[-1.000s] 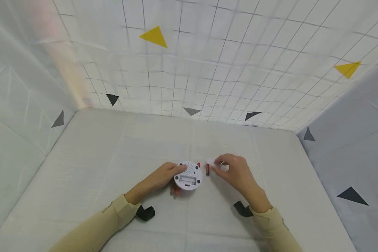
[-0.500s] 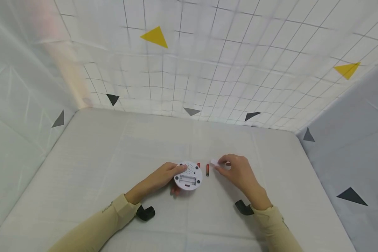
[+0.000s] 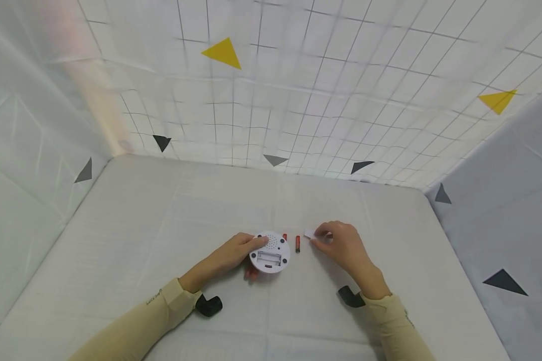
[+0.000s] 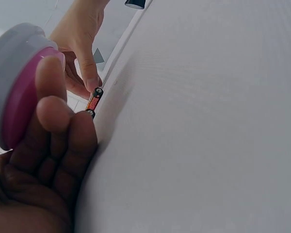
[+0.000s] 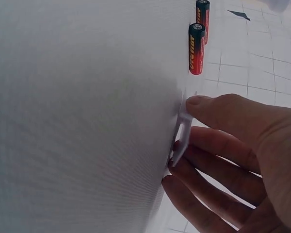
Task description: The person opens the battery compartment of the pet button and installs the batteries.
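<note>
White device [image 3: 275, 244] is showing an uncovered, unfilled bay [image 3: 269, 258], left hand [image 3: 239, 249] gripping it, right hand [image 3: 341, 246] pinching the likely cover [image 3: 309, 233], batteries [image 3: 297, 244] lying aside.

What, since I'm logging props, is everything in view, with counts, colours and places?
round device: 1, white and pink, in the left hand
batteries: 2, red and black, on the table beside the device
small piece: 1, white, pinched by the right hand
table: 1, whitish, lower part of head view
back wall: 1, white with dark gridlines, far side
side walls: 2, pale grey, left and right
yellow triangles: 2, yellow, back wall
dark triangles: several, black or grey, across the walls
corner band: 1, pinkish, rear left
wrist gadgets: 2, black, at the cuffs
sleeves: 2, khaki, forearms
left hand, right hand: 1 each, bare, over the table
</note>
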